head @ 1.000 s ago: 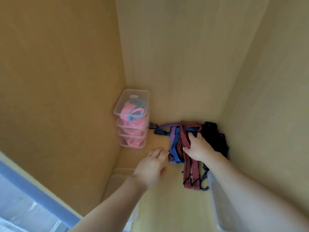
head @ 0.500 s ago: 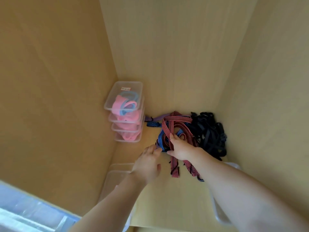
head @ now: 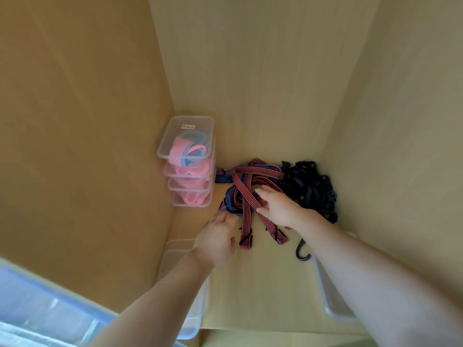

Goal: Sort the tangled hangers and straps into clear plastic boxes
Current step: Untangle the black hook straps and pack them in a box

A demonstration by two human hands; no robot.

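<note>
Nearest the camera, on the pale shelf floor (head: pixel 250 284), I count clear empty boxes at two sites: left clear box (head: pixel 185 296), with a second rim showing just behind it; right clear box (head: pixel 333 301), one, partly hidden by the right forearm.

Black hook (head: pixel 302 254): one, loose, just beside the right forearm.

Left hand (head: pixel 218 236): one, fingers stretched forward and relaxed, tips at the near edge of the blue straps (head: pixel 231 196); grasping nothing that I can make out.

Right hand (head: pixel 278 209): one, fingers and thumb curled onto the red-striped straps (head: pixel 246 191), holding them where the bands cross over the blue ones. Two striped ends trail toward me, one between the hands, one under the right wrist, each with dark fittings.

Black tangle (head: pixel 310 186): one heap, too knotted for me to count its pieces, just right of the gripping hand, touching the striped bands, close to the right wall.

Stack of lidded boxes (head: pixel 203 126): four, in the far left corner, holding pink and pale blue bands. The top lid carries one small label, unreadable from my view.
</note>
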